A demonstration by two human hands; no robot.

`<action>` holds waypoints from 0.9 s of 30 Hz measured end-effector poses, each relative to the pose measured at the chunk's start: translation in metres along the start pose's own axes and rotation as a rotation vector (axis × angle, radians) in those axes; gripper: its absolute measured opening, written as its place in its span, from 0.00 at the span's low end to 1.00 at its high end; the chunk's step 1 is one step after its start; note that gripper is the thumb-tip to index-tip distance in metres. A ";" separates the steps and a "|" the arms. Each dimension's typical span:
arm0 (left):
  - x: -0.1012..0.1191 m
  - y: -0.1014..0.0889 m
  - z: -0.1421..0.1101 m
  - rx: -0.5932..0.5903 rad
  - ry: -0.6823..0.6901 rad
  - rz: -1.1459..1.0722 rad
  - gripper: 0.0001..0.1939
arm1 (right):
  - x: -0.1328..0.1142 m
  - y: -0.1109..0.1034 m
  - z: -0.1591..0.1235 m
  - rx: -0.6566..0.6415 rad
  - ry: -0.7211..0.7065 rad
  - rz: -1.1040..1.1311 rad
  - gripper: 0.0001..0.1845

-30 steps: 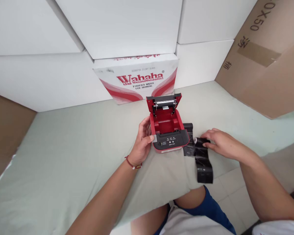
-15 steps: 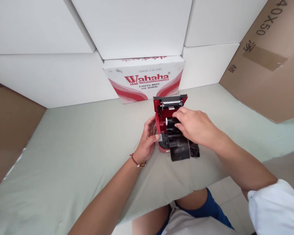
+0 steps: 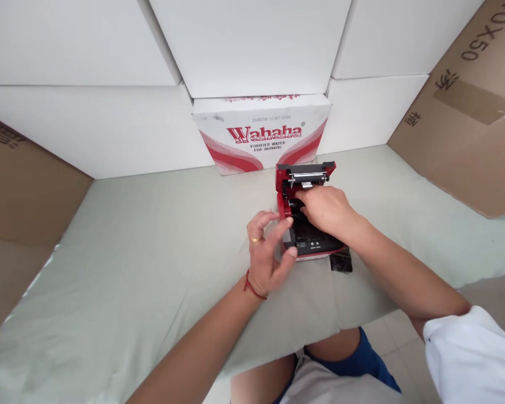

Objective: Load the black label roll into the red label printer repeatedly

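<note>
A small red and black printer [image 3: 315, 247] stands on the cloth with its lid [image 3: 306, 169] raised at the back. Inside it lies a roll of black ribbon [image 3: 295, 206], mostly hidden by my right hand [image 3: 329, 209], whose bent fingers grip it within the compartment. My left hand [image 3: 267, 252] is at the printer's front left corner, thumb and fingers apart and slightly blurred, holding nothing. Whether its fingertips touch the casing I cannot tell. A piece of shiny black film [image 3: 341, 261] sticks out beside the printer's front right corner.
A white and red water carton [image 3: 265, 137] stands close behind the raised lid. White boxes [image 3: 252, 45] form a wall at the back. Brown cartons flank both sides, one at the right [image 3: 480, 134] and one at the left [image 3: 25, 191]. Pale green cloth [image 3: 160, 247] covers the table.
The black ribbon roll has gone down into the printer, and its loose strip no longer hangs over the front. My left hand has let go of the printer's side and spread its fingers.
</note>
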State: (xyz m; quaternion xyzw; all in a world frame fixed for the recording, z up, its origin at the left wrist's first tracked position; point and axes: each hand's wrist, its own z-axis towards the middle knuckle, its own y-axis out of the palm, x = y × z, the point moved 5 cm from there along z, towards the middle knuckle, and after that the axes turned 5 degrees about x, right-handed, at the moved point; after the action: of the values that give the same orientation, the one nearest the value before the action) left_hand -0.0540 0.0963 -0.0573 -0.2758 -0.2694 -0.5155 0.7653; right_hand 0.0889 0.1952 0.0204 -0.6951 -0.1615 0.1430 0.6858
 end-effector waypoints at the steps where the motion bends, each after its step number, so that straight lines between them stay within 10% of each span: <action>1: 0.008 0.001 -0.001 -0.021 0.097 0.065 0.29 | 0.001 0.000 -0.001 -0.005 -0.010 0.009 0.16; 6: 0.024 0.010 -0.006 -0.092 0.297 0.229 0.28 | 0.008 -0.027 -0.030 0.043 -0.215 0.344 0.11; 11: 0.032 0.009 -0.007 -0.027 0.394 0.356 0.26 | 0.044 -0.071 -0.046 0.640 -0.068 0.558 0.19; 17: 0.040 0.009 -0.008 -0.055 0.481 0.406 0.23 | 0.050 -0.039 -0.028 0.624 -0.186 0.534 0.22; 27: 0.040 0.005 -0.018 -0.063 0.475 0.474 0.24 | 0.041 0.005 -0.084 0.773 -0.469 0.722 0.12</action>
State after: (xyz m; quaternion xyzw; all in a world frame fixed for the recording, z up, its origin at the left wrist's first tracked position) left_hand -0.0341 0.0595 -0.0423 -0.2264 0.0042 -0.3812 0.8963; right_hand 0.1619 0.1361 0.0176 -0.3550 0.0021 0.5666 0.7436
